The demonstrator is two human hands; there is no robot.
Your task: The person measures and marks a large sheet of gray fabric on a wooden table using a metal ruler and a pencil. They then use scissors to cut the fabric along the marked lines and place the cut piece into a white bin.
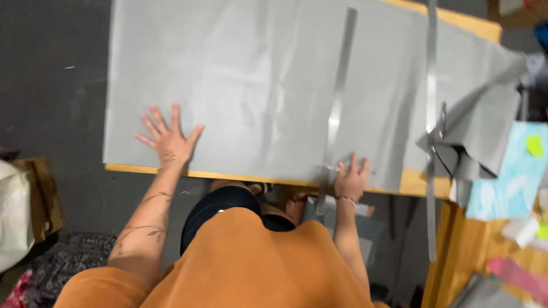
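A large sheet of grey fabric [251, 85] lies spread flat over a wooden table [416, 183]. My left hand [167, 138] rests palm down on the fabric near its front left corner, fingers spread wide. My right hand [351, 178] presses flat on the fabric at the front edge, right beside the lower end of a long metal ruler [337, 108] that runs up the cloth. A second long metal strip [431, 85] lies further right. Neither hand grips anything.
The fabric's right end [474, 142] is folded and bunched, hanging off the table. A light blue patterned sheet [508, 182] and pink and white items sit on a wooden surface at the right. A white bag [14, 217] stands on the dark floor at the left.
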